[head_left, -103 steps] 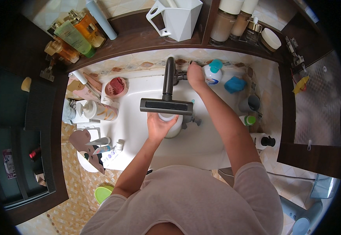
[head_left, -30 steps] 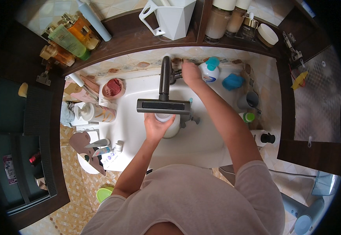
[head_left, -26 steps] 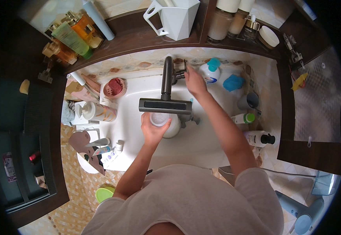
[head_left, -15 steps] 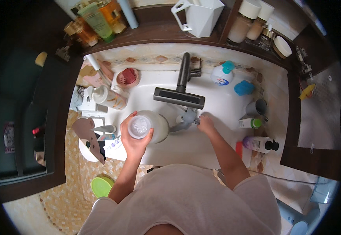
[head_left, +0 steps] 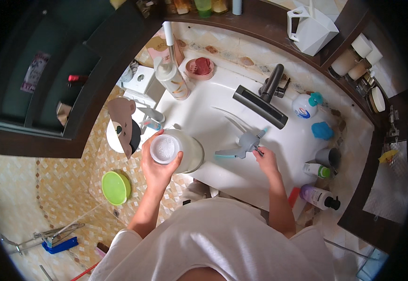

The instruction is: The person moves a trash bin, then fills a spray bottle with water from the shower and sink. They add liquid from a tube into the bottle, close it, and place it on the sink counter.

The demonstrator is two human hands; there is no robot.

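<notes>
My left hand (head_left: 156, 167) grips a white bottle (head_left: 178, 150) with its round mouth open, held at the left rim of the white sink (head_left: 222, 100). My right hand (head_left: 265, 159) reaches into the basin and pinches the handle of a grey and teal brush (head_left: 242, 145) that lies on the sink floor. The dark flat-spout tap (head_left: 263, 99) stands behind the brush.
A pump bottle (head_left: 172, 75) and a pink soap dish (head_left: 200, 68) stand at the sink's back left. A white bottle with teal cap (head_left: 305, 105), a blue lid (head_left: 322, 130), a dark cup (head_left: 328, 157) and a purple bottle (head_left: 319, 197) line the right side. A green lid (head_left: 116, 188) lies on the floor.
My left hand has carried the white bottle from under the tap to the sink's left rim. My right hand has left the tap handle and come down onto the brush.
</notes>
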